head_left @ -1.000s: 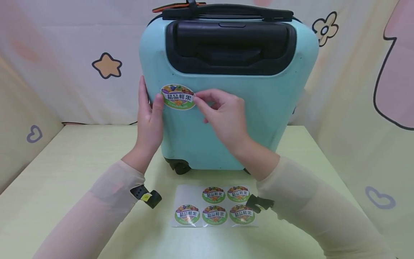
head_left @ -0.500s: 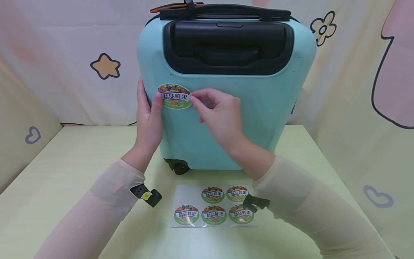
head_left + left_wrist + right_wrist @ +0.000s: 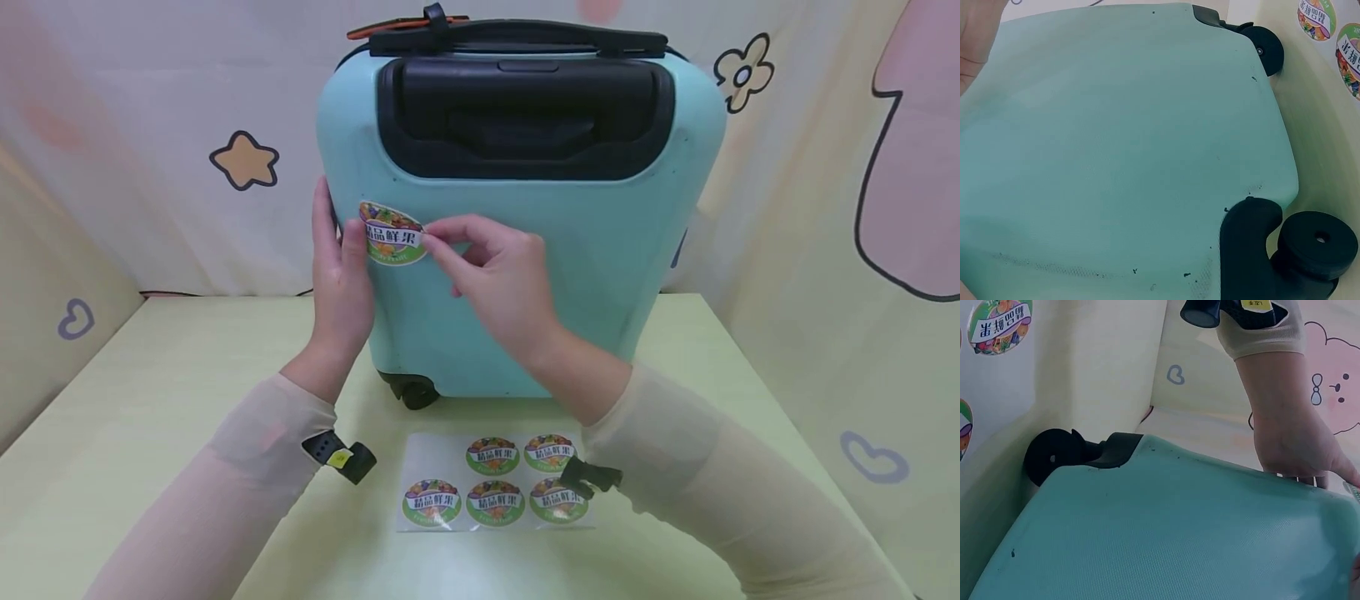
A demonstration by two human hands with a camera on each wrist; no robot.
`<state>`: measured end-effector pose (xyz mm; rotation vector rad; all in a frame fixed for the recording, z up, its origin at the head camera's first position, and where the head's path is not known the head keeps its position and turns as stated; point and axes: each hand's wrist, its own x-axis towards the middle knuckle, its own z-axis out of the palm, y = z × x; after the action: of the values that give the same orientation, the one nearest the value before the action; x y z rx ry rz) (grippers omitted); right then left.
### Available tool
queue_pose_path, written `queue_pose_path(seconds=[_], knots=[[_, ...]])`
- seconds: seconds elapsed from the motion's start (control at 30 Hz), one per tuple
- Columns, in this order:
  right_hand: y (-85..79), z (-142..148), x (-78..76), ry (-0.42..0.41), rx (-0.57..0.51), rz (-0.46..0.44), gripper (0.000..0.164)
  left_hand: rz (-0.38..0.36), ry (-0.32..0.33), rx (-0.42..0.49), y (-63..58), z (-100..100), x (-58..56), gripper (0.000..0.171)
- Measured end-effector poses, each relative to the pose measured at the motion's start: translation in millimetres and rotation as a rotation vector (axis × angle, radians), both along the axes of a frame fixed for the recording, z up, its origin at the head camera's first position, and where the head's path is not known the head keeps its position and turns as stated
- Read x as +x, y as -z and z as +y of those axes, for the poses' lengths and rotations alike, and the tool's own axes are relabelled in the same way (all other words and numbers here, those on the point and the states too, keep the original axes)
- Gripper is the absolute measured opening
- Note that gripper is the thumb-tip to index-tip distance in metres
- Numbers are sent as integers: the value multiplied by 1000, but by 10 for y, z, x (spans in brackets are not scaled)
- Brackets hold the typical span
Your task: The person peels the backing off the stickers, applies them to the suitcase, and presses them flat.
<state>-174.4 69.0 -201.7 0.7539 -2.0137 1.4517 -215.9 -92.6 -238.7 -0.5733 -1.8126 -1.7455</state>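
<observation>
A pale turquoise suitcase (image 3: 480,333) stands upright on the table, its black handle panel facing the camera. On its upper left front is an oval fruit sticker (image 3: 392,237), slightly tilted, right end lower. My right hand (image 3: 504,287) pinches the sticker's right end between thumb and index finger. My left hand (image 3: 341,283) rests along the suitcase's left side, fingers straight, thumb at the sticker's left edge and overlapping it. In the right wrist view the left hand (image 3: 1291,434) lies over the suitcase edge, its thumb beside the sticker.
A sheet of stickers (image 3: 442,446) lies on the table (image 3: 187,375) before the suitcase, with a blank spot at its upper left. Black wheels (image 3: 415,392) show at the suitcase's base. Patterned curtains (image 3: 172,83) close in the back and sides.
My right hand has shifted a little left with the sticker's right end. The sticker now looks narrower and more tilted. My left hand stays against the suitcase side.
</observation>
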Motion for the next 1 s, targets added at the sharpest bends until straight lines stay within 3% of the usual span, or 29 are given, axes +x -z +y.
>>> queue_pose_path(seconds=[0.17, 0.4, 0.73, 1.0], knots=[[-9, -10, 24, 4, 3, 15, 16, -2, -2, 5, -3, -3, 8, 91], [-47, -30, 2, 61, 11, -17, 16, -19, -55, -13, -17, -5, -5, 69], [-50, -13, -50, 114, 39, -35, 15, -45, -71, -33, -38, 21, -28, 63], [-44, -7, -76, 128, 59, -14, 15, 50, -127, -22, -3, 49, -68, 51]])
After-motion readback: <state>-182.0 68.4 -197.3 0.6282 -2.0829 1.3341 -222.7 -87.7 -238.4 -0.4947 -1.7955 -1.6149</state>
